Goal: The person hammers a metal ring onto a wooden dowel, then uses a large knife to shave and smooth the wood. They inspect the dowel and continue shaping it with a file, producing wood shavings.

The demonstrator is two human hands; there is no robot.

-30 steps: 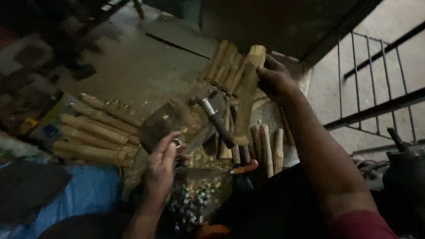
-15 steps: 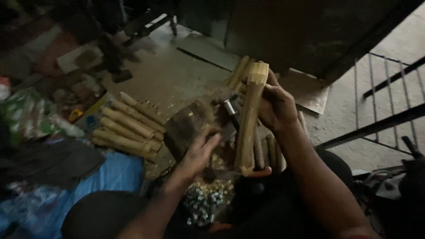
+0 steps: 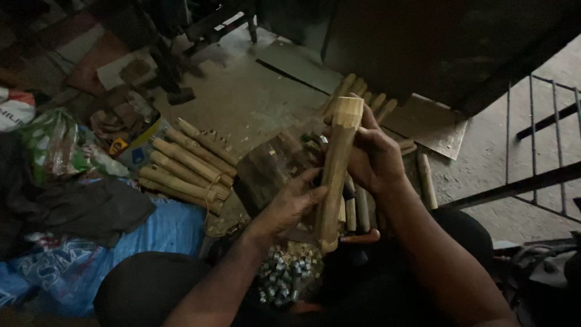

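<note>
Green-white printed plastic bag [image 3: 57, 145] far left on floor; small blue-yellow carton [image 3: 136, 151] beside it; blue printed sack [image 3: 151, 233] below.

A: Wooden handles in the hands?
B: One wooden handle [image 3: 338, 169].
A: Left of the hands?
B: One bundle of handles [image 3: 184, 166], about six; one wooden block [image 3: 266, 172]. Metal ferrules [image 3: 287, 278] beneath: too many to count.

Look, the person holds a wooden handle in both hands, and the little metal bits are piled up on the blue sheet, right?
Not quite. In the head view both hands, left and right, hold the handle, but the metal bits lie between the person's knees, not on the blue sheet.
</note>
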